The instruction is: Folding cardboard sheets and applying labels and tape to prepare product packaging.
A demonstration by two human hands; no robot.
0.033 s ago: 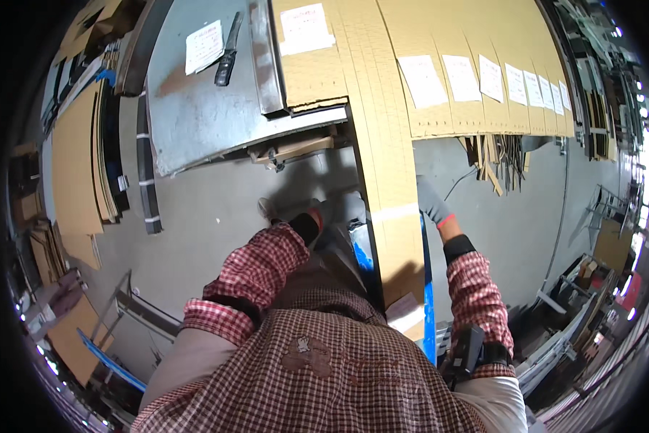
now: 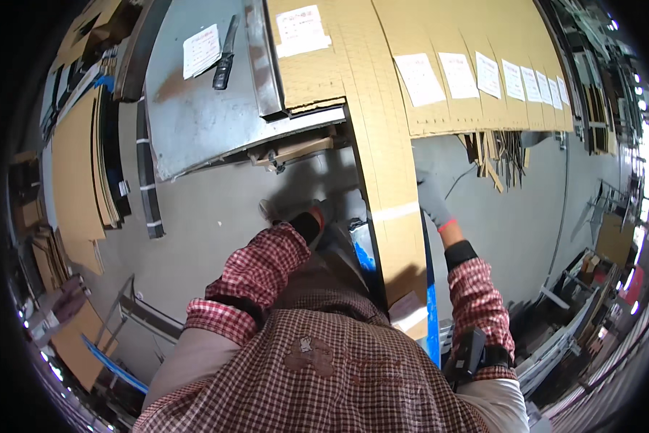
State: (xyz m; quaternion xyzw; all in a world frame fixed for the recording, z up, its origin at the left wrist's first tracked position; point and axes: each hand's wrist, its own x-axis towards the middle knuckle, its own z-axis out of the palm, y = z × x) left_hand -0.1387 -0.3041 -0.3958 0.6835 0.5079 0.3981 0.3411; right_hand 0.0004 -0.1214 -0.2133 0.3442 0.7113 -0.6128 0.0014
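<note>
A long, narrow cardboard-wrapped package (image 2: pixel 386 166) with a white band across it runs from the far worktop toward my body. My right hand (image 2: pixel 434 203), in a grey glove with a red cuff, is at its right edge, fingertips curling out of sight against it. On the other side, my left hand (image 2: pixel 345 207), also gloved, reaches toward the left edge. Its fingers are hidden in shadow, so I cannot tell whether it touches the package. Blue strips (image 2: pixel 431 317) show along the package's near part, and a paper label (image 2: pixel 409 312) lies on its near end.
Several wide cardboard-wrapped packages (image 2: pixel 483 112) with paper labels lie at the far right. A metal table (image 2: pixel 216 123) at far left bears a black-handled knife (image 2: pixel 223 71) and papers (image 2: pixel 202 50). Cardboard sheets (image 2: pixel 75 166) stand at left; metal frames (image 2: pixel 566 346) lie at right.
The view has shifted very slightly, with the far table and packages a little higher and further left. Both hands stay in about the same places beside the long package.
</note>
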